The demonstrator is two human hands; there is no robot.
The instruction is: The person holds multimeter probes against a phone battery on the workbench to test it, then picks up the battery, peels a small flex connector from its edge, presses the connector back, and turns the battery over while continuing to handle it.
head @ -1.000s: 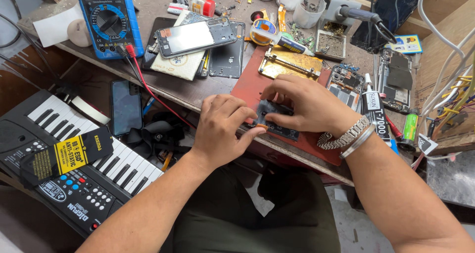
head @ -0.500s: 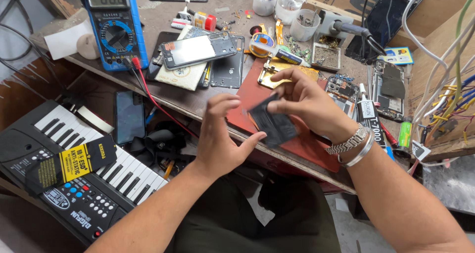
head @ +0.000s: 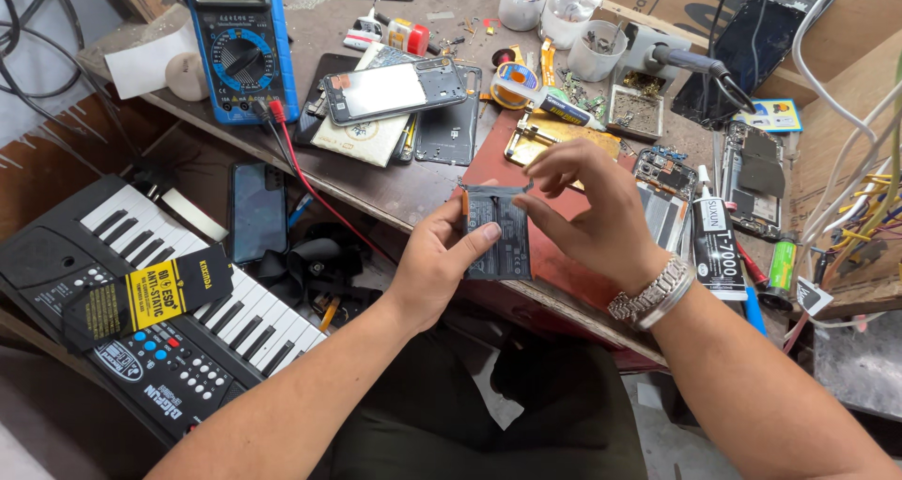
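Cluttered desk [head: 413,184], red mat [head: 489,156] at twelve o'clock. Left hand [head: 437,255] grip closed on flat dark battery [head: 498,236], lifted clear; right hand [head: 587,208] pinches its top edge. Battery out, not yet refitted.

On my feed, a blue multimeter [head: 240,43] lies at the bench's [head: 413,193] far left corner, its red lead [head: 315,193] trailing over the near edge. Just right of it I see a phone frame [head: 395,90] resting on a pale booklet [head: 362,142]. A red mat [head: 573,264] covers the near edge at centre. Plastic cups [head: 550,10] stand near the far edge, a soldering iron [head: 681,57] beside them. A black glue tube [head: 716,245] lies toward the right edge. Below the bench at left sits a keyboard [head: 160,320] with a yellow-and-black bag [head: 150,297] on it.
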